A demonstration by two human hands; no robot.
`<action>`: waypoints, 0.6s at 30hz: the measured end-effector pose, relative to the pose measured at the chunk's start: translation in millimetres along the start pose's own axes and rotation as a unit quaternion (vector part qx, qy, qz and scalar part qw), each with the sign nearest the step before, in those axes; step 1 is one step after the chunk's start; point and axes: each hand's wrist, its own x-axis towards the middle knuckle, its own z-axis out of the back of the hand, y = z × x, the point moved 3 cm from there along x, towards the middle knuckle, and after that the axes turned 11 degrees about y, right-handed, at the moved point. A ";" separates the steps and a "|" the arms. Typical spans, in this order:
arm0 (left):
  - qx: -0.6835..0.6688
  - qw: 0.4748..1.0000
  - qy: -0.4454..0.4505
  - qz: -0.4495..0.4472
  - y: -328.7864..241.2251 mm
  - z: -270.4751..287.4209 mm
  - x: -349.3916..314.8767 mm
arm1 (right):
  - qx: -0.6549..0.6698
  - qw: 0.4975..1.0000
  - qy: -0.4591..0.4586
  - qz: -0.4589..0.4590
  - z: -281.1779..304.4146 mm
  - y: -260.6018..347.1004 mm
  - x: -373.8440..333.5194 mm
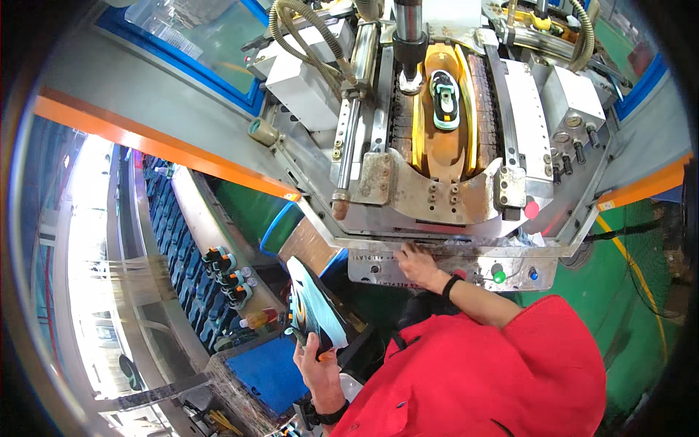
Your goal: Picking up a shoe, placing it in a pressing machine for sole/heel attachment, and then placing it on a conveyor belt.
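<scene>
My left hand (318, 370) grips a sneaker (314, 302), light blue and black with a pale sole, held tilted with its toe end pointing up and away. The fingers close round the heel end. My right hand (420, 266) rests at the top edge of the metal control panel (378, 256), fingers bent and spread a little, with nothing seen in them. A second sneaker (445, 100), black with a pale teal sole edge, lies in the brown and yellow bed (440, 149) of the machine, ahead of my hands and touched by neither.
Green (499, 277) and blue (534, 274) buttons sit right of my right hand. A metal ram (409, 44) hangs beside the bed. On the left runs a conveyor (175, 240) with several shoes (227, 275) near its edge. A blue-rimmed bin (273, 229) stands beyond the held sneaker.
</scene>
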 end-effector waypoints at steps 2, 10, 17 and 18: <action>0.097 0.995 -0.027 -0.002 -5.3 -5.1 -8.8 | -0.014 1.000 0.020 0.006 -4.1 0.1 -4.8; -0.089 0.996 0.009 0.006 -2.9 -12.8 -7.4 | 0.279 0.948 -0.155 -0.017 228.3 52.6 24.4; -0.130 0.991 0.020 0.009 4.4 -34.8 6.9 | 0.160 0.899 -0.407 0.034 533.8 -18.3 143.3; -0.126 0.991 0.043 0.011 10.1 -32.7 9.0 | 0.160 0.898 -0.408 0.033 538.8 -30.0 153.3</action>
